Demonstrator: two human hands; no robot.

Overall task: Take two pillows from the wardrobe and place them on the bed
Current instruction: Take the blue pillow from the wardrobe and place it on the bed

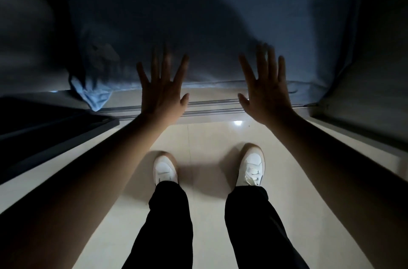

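A large dark blue soft mass (220, 26), pillow or bedding, fills the open wardrobe in front of me; the dim light and blur hide where one pillow ends. Its lower seam rests along the wardrobe's bottom sill (212, 108). My left hand (162, 90) and my right hand (265, 90) are both stretched forward at the lower edge of the blue mass, palms facing it and fingers spread wide. Neither hand holds anything. Whether the fingertips touch the fabric is unclear. No bed is in view.
A lighter blue cloth corner (95, 96) hangs over the sill at the left. A dark sliding door (44, 132) stands at the left and a grey wardrobe panel (364, 101) at the right. My white shoes (165, 167) stand on pale floor tiles (207, 154).
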